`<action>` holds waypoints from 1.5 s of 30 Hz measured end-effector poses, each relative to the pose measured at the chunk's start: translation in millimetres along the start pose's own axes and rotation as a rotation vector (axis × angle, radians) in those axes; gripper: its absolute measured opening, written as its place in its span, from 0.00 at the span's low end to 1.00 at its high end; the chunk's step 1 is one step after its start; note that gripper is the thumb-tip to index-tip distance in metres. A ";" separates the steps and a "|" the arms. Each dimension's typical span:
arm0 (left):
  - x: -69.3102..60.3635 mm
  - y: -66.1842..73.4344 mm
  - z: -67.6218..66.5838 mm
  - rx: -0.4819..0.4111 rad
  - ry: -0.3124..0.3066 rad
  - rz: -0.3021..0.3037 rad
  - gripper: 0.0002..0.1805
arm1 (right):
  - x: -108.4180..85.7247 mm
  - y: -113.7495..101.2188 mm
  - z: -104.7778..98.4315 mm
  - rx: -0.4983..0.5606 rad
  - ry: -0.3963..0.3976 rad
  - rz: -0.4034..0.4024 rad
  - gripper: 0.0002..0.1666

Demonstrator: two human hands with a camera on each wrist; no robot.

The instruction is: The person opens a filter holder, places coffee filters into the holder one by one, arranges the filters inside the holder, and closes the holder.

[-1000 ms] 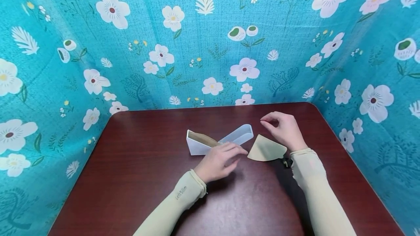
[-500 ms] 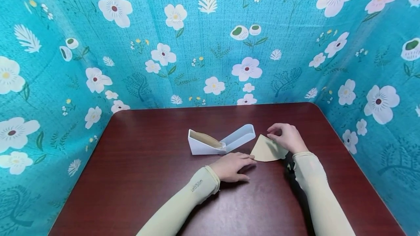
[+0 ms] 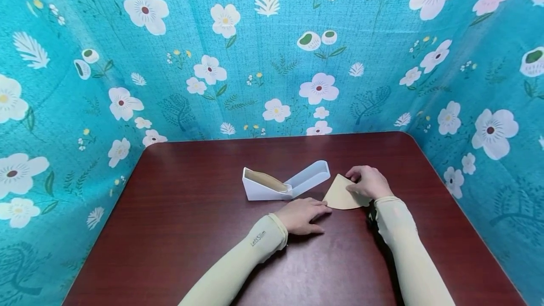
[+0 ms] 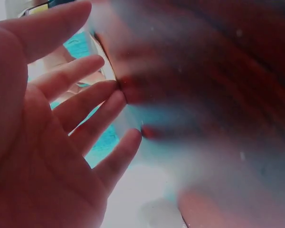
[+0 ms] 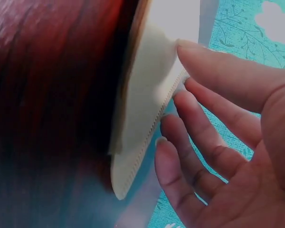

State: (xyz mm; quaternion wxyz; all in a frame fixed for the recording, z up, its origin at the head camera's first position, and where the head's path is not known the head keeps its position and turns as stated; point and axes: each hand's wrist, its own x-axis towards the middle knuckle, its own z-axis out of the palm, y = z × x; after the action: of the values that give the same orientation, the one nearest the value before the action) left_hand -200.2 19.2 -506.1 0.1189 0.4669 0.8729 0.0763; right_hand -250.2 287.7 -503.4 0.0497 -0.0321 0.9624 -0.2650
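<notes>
A tan, fan-shaped paper coffee filter [image 3: 341, 196] lies flat on the table between the hands; whether it is one or several stacked cannot be told. Its crimped edge shows in the right wrist view. My right hand [image 3: 370, 184] has its thumb on the filter's upper face and its fingers along the crimped edge, pinching it there. With fingers extended, my left hand [image 3: 301, 216] rests on the table, fingertips touching the filter's left corner. Behind the left hand stands a white filter holder [image 3: 265, 192] with brown paper filters [image 3: 267, 180] inside and its translucent lid [image 3: 312, 177] swung open to the right.
The dark red-brown table [image 3: 182, 221] has a glossy top. A blue floral curtain [image 3: 255, 60] hangs along its back and both sides. A dark wrist-worn device [image 3: 372, 216] sits under the right wrist.
My right hand has come down from above the filter onto its right edge. My left hand has moved right and lower, from in front of the holder to the filter's left corner.
</notes>
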 end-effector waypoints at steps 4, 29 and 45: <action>-0.1 1.5 -1.9 0.022 0.001 -0.007 0.32 | 2.5 0.2 0.9 -0.001 0.014 0.004 0.22; -0.7 2.3 -1.8 0.069 0.021 -0.017 0.31 | 2.7 -1.3 0.2 0.008 -0.003 0.032 0.20; -2.2 5.7 -0.8 0.066 0.016 -0.022 0.31 | -4.6 1.8 -2.7 0.018 0.149 -0.010 0.02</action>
State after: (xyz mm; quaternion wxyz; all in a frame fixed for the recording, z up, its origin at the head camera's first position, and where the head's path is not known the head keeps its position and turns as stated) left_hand -194.7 20.5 -503.7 0.0972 0.4604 0.8810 0.0498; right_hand -246.1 291.0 -501.6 -0.0233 -0.0166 0.9609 -0.2755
